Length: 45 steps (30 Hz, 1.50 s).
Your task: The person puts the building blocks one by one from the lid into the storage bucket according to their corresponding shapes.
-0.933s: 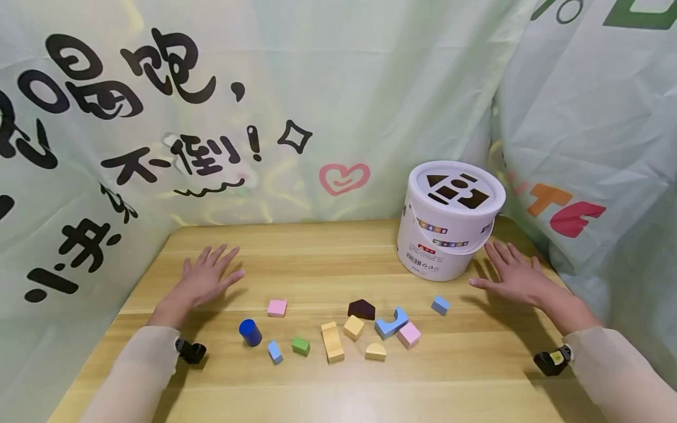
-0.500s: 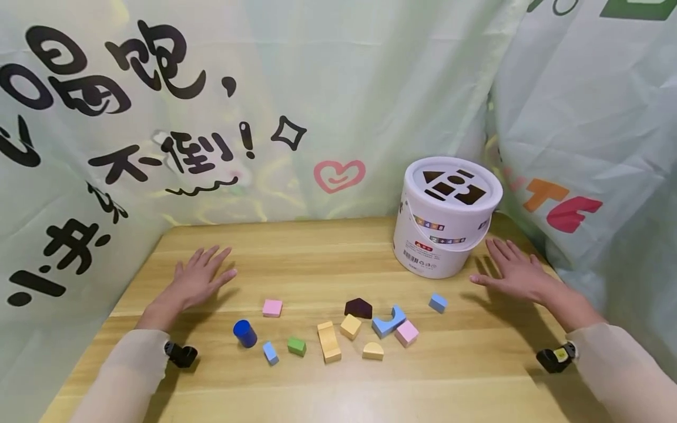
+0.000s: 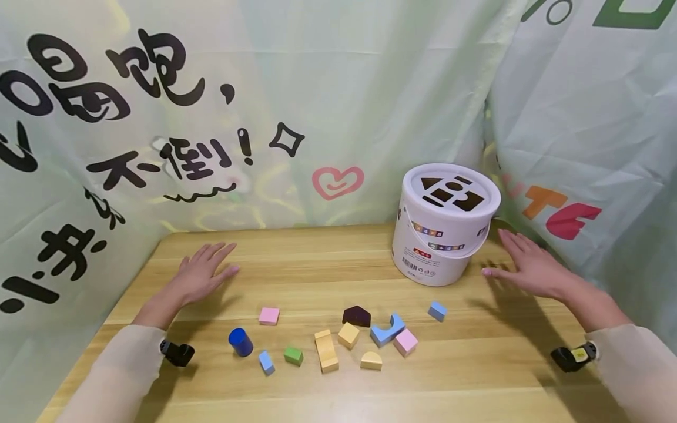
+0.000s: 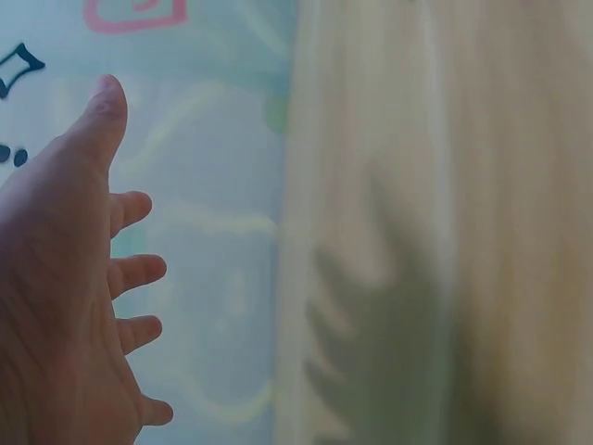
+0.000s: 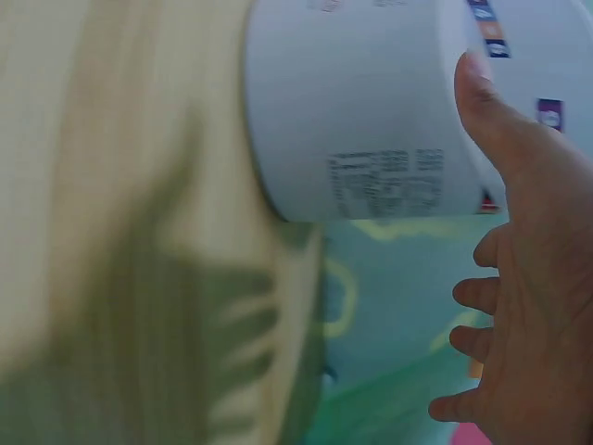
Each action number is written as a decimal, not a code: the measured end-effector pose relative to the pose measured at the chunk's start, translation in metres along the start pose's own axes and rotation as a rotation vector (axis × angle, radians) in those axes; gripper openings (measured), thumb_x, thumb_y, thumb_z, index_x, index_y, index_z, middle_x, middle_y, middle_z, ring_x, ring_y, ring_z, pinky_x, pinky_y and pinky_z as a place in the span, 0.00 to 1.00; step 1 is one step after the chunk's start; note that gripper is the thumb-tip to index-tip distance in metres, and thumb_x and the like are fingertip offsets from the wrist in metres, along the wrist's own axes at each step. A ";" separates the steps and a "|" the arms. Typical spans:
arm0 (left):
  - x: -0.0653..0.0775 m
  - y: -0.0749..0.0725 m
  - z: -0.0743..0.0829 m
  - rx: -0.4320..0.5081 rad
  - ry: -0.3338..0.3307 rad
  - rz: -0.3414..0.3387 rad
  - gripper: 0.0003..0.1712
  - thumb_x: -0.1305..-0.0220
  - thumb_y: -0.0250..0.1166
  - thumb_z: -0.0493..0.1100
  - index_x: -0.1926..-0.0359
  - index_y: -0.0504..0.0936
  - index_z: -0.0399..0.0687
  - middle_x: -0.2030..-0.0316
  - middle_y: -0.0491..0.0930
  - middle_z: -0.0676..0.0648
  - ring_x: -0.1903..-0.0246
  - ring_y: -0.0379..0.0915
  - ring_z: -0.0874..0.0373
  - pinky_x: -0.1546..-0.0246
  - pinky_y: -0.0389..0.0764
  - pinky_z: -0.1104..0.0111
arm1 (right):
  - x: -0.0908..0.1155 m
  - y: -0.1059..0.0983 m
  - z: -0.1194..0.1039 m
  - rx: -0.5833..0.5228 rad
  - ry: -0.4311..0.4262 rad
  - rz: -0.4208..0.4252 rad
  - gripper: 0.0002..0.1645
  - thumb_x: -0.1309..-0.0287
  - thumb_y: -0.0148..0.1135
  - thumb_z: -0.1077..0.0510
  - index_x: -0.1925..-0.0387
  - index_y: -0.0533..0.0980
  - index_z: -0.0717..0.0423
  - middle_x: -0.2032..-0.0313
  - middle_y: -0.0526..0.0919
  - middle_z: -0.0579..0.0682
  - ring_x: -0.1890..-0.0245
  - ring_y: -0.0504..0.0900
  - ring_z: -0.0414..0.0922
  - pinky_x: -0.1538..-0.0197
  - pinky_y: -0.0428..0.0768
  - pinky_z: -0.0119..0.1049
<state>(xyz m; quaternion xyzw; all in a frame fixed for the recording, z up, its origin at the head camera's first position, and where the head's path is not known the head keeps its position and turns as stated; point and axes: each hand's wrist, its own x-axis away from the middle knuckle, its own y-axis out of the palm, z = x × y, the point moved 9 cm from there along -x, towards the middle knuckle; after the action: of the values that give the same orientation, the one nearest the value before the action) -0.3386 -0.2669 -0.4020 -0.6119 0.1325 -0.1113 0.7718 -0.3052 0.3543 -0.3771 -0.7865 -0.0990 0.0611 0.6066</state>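
My left hand (image 3: 203,275) hovers palm down over the left side of the table, fingers spread and straight; in the left wrist view its shadow falls on the wood apart from it. On the other side my right hand (image 3: 531,267) hangs with fingers extended, just right of a white lidded bucket (image 3: 436,252). Neither hand holds anything. Between them lie toy blocks: a blue cylinder (image 3: 241,342), a pink block (image 3: 269,316), a green block (image 3: 293,356), a yellow bridge-like block (image 3: 326,351), a dark pentagonal block (image 3: 357,316) and a blue arch (image 3: 388,331).
The bucket's lid (image 3: 452,188) has several shaped holes. More blocks include a yellow cube (image 3: 348,335), a yellow half-round (image 3: 371,361), a pink cube (image 3: 405,342) and a small blue block (image 3: 437,311). A printed curtain (image 3: 275,70) closes off the table's back and sides.
My right hand has moved a little to the right, away from the bucket. The head view has shifted slightly. The blocks and bucket stay in place.
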 end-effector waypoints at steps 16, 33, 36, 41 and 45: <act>-0.047 -0.048 0.083 0.098 0.162 0.057 0.41 0.27 0.45 0.67 0.23 0.52 0.52 0.28 0.55 0.38 0.30 0.48 0.37 0.34 0.51 0.41 | -0.017 -0.076 -0.037 -0.134 -0.120 0.147 0.56 0.35 0.59 0.43 0.23 0.36 0.55 0.26 0.42 0.69 0.30 0.42 0.72 0.36 0.45 0.73; -0.105 -0.069 0.173 0.241 0.242 0.082 0.43 0.31 0.41 0.72 0.23 0.53 0.58 0.27 0.56 0.44 0.28 0.49 0.47 0.31 0.53 0.48 | -0.040 -0.089 -0.053 -0.279 -0.119 0.229 0.46 0.28 0.45 0.41 0.23 0.39 0.61 0.25 0.39 0.67 0.27 0.34 0.65 0.34 0.37 0.71; -0.114 -0.068 0.187 0.255 0.239 0.059 0.44 0.31 0.42 0.73 0.23 0.53 0.59 0.27 0.55 0.44 0.28 0.48 0.46 0.32 0.53 0.47 | -0.042 -0.088 -0.050 -0.297 -0.088 0.223 0.47 0.28 0.44 0.40 0.23 0.38 0.61 0.25 0.37 0.67 0.27 0.34 0.65 0.34 0.37 0.71; -0.124 -0.064 0.209 0.272 0.281 0.040 0.43 0.31 0.42 0.73 0.23 0.53 0.59 0.26 0.54 0.46 0.28 0.47 0.46 0.31 0.53 0.47 | -0.042 -0.082 -0.046 -0.286 -0.028 0.211 0.52 0.31 0.47 0.36 0.24 0.37 0.61 0.25 0.35 0.67 0.28 0.38 0.69 0.36 0.43 0.73; -0.132 -0.061 0.223 0.268 0.303 0.024 0.43 0.31 0.42 0.73 0.23 0.53 0.60 0.26 0.54 0.48 0.28 0.48 0.47 0.32 0.54 0.48 | -0.042 -0.080 -0.046 -0.270 -0.008 0.215 0.53 0.32 0.48 0.35 0.24 0.39 0.63 0.26 0.36 0.68 0.28 0.39 0.70 0.37 0.46 0.74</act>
<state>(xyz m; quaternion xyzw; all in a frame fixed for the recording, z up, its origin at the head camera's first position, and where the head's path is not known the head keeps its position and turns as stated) -0.3870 -0.0331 -0.2851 -0.4785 0.2384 -0.2094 0.8188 -0.3425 0.3212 -0.2895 -0.8666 -0.0238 0.1150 0.4849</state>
